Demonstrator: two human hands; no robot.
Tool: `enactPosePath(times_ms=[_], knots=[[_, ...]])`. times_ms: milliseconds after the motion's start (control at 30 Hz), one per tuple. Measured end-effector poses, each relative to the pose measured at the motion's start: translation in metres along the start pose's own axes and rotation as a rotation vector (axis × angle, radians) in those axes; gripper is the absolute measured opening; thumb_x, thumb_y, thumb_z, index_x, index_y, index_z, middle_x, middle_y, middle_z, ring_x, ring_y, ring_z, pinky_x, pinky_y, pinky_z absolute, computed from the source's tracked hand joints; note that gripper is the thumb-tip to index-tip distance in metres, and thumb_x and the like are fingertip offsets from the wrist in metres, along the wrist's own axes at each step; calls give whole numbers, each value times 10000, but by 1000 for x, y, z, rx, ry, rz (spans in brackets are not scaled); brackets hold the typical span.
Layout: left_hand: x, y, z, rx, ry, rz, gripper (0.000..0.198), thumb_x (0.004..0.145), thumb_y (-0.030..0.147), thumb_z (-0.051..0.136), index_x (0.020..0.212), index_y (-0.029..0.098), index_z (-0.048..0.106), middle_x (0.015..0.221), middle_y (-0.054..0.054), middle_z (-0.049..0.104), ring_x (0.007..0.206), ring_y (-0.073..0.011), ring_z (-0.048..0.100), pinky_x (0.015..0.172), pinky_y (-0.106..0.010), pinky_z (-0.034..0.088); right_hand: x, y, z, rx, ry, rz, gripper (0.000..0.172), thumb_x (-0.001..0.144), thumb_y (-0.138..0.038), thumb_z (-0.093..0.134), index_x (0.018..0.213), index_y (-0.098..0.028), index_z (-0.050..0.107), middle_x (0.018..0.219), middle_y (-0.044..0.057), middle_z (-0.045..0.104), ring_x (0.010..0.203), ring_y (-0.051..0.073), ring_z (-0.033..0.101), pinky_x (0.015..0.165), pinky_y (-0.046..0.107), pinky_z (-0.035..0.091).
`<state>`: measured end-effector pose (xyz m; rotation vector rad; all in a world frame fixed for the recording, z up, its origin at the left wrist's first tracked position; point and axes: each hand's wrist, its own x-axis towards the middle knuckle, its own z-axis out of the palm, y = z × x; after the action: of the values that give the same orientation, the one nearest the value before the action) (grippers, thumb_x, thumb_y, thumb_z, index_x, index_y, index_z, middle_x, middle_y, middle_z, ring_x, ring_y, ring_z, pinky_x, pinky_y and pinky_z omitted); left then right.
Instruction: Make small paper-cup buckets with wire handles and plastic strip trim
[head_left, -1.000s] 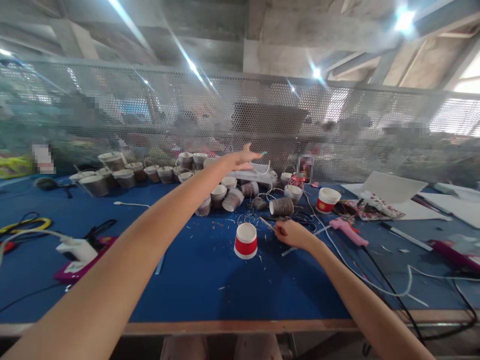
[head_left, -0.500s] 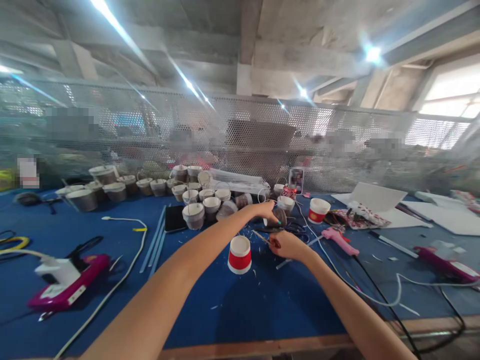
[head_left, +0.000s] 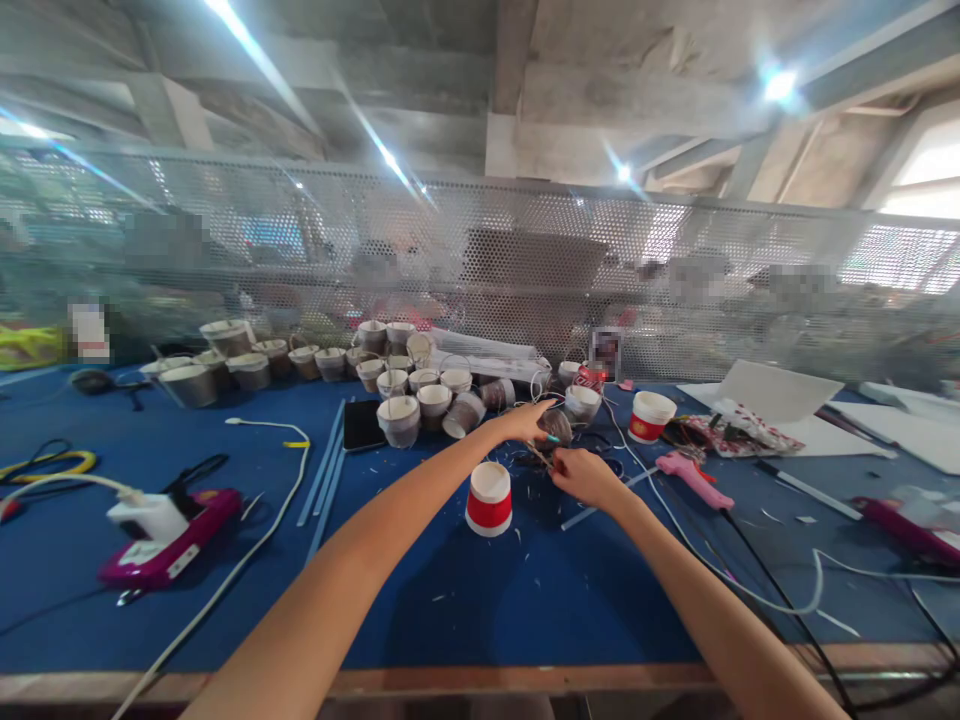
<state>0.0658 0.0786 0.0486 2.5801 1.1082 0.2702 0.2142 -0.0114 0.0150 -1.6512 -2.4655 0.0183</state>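
My left hand (head_left: 527,421) reaches across the blue table (head_left: 420,590) and closes its fingers on a small twine-wrapped cup (head_left: 556,426) lying on its side. Just below it, my right hand (head_left: 583,473) is closed on a thin tool, perhaps scissors, whose tip points toward that cup. A red and white paper cup (head_left: 489,498) stands upside down a little to the left of both hands. Small clippings litter the cloth around them.
Several twine-wrapped cups (head_left: 397,418) crowd the back of the table. A black phone (head_left: 363,425) lies beside them. Pink glue guns lie at left (head_left: 161,550) and right (head_left: 694,475), with cables trailing. Another red and white cup (head_left: 649,416) stands upright. Perforated metal screen (head_left: 480,260) closes off the far side.
My left hand swung down from the back of the table and took hold of the twine-wrapped cup. My right hand rose slightly toward it.
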Motion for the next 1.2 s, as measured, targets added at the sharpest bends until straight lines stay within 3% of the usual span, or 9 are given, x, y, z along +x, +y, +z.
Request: enactPosePath(times_ms=[133, 300, 433, 533, 633, 733, 900, 1033, 1200], knots=[[3, -5, 1, -37, 19, 20, 800, 685, 211, 615, 1376, 151, 216, 1310, -149, 454, 1121, -259, 494, 887, -311, 398, 0, 0, -2, -20, 47, 87, 175, 772, -361, 504, 766, -193, 554, 695, 18, 627, 647, 146, 573, 507, 225, 251], [2, -1, -5, -43, 62, 7, 792, 696, 229, 613, 1377, 137, 221, 1251, -170, 485, 1120, -294, 476, 901, -360, 379, -5, 12, -16, -19, 131, 189, 419, 733, -600, 466, 661, -190, 517, 631, 29, 591, 598, 164, 547, 500, 246, 258], [-3, 2, -12, -61, 113, 14, 767, 731, 230, 578, 1388, 152, 190, 1249, -158, 466, 1128, -282, 460, 930, -374, 359, -10, 27, -29, 10, 417, 195, 322, 834, -461, 366, 765, -180, 506, 738, 57, 580, 748, 192, 535, 625, 276, 350], [-7, 2, -16, -97, 158, 79, 760, 736, 206, 567, 1388, 124, 186, 1258, -165, 439, 1154, -262, 430, 967, -361, 332, -13, 38, -30, -94, 533, 203, 373, 765, -449, 467, 968, -138, 499, 985, 138, 540, 935, 269, 473, 751, 355, 364], [-11, -1, -16, -125, 193, 135, 744, 743, 187, 548, 1388, 115, 184, 1231, -159, 445, 1130, -239, 437, 975, -352, 328, -13, 43, -22, -175, 446, 172, 622, 673, -573, 535, 1104, -129, 471, 1117, 169, 488, 1020, 332, 414, 809, 430, 341], [-15, -5, -13, -139, 213, 154, 733, 748, 180, 535, 1390, 143, 183, 1182, -131, 465, 1080, -220, 457, 962, -354, 341, -10, 42, -12, -199, 346, 135, 743, 597, -640, 575, 1136, -138, 475, 1169, 161, 482, 1065, 358, 380, 860, 481, 302], [-23, -6, -12, -118, 204, 204, 749, 735, 147, 524, 1395, 162, 170, 1128, -101, 468, 1057, -203, 446, 965, -346, 337, -2, 37, -6, -185, 205, 156, 527, 674, -487, 572, 1057, -128, 518, 1075, 149, 555, 1026, 315, 433, 811, 422, 354], [-34, -8, -21, -83, 238, 236, 723, 740, 131, 510, 1388, 195, 195, 1173, -93, 443, 1108, -201, 406, 1003, -358, 297, -1, 41, -8, -148, 260, 168, 475, 685, -431, 557, 1028, -105, 515, 1024, 147, 570, 976, 280, 471, 789, 362, 374], [-51, -24, -33, -153, 333, 215, 704, 750, 135, 513, 1383, 203, 211, 1212, -95, 426, 1119, -204, 413, 1006, -359, 313, -2, 44, -8, -109, 296, 285, 440, 694, -447, 540, 984, -116, 520, 976, 126, 588, 939, 271, 499, 768, 352, 377]])
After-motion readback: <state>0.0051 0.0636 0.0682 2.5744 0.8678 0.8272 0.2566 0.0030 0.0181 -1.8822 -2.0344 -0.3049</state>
